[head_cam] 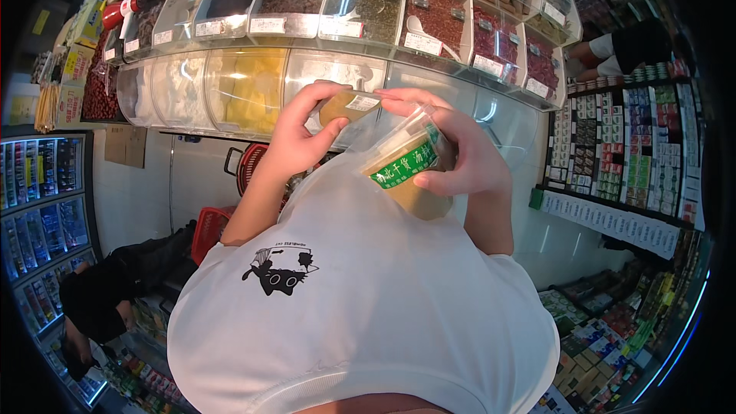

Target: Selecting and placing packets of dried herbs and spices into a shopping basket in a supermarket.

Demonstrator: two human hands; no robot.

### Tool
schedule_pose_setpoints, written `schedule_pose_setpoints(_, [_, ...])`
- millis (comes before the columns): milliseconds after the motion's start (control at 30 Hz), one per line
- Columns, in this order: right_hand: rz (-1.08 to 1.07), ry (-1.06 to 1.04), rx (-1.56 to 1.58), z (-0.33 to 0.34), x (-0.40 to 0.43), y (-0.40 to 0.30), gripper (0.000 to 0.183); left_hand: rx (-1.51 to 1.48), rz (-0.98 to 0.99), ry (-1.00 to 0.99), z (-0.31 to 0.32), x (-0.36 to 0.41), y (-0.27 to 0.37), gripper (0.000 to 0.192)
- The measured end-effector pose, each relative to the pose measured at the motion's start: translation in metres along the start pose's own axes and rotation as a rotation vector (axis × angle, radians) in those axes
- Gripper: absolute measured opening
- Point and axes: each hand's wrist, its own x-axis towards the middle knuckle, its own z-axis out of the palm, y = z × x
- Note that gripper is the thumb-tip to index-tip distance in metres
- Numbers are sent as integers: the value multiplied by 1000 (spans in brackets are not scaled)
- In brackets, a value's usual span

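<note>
My left hand (pixel 307 123) grips the near-left edge of a small, flat yellowish-brown packet (pixel 351 106) that bears a white printed label. My right hand (pixel 460 146) is closed around a clear plastic bag (pixel 411 178) with a green printed band and tan powder inside. Fingertips of my right hand also meet the right corner of the flat packet. Both hands are in front of my white T-shirt, close to the lower row of clear bins. A yellow-filled bin (pixel 247 89) lies beyond my left hand.
Rows of lidded bins with dried goods curve across the front; a white scoop (pixel 422 31) lies in one. Red shopping baskets (pixel 213 230) are at the left. A person in black (pixel 103 293) bends at the lower left, another (pixel 632 49) is at the upper right. Shelves (pixel 621 149) line the right.
</note>
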Motion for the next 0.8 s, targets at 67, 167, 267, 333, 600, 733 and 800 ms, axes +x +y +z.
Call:
schedule_pose_setpoints(67, [6, -28, -13, 0, -1, -1, 75, 172, 27, -93, -3, 6, 6, 39])
schedule_pose_setpoints(167, [24, -53, -40, -2, -3, -5, 77, 275, 136, -69, -2, 11, 21, 39])
schedule_pose_setpoints(267, [32, -11, -72, -5, -6, -7, 78, 183, 67, -267, -13, 13, 15, 40])
schedule_pose_setpoints(333, [40, -45, 25, -4, -7, -12, 77, 91, -43, -318, -16, 10, 20, 41])
schedule_pose_setpoints(600, [28, -74, -1, -6, -9, 6, 79, 1, 126, -320, -5, 35, 41, 24])
schedule_pose_setpoints(733, [28, -30, 13, -4, -6, 0, 77, 81, 136, -169, 0, 36, 41, 14])
schedule_pose_setpoints(800, [17, 44, 28, -7, -14, 4, 79, 68, 196, -128, -4, 36, 40, 12])
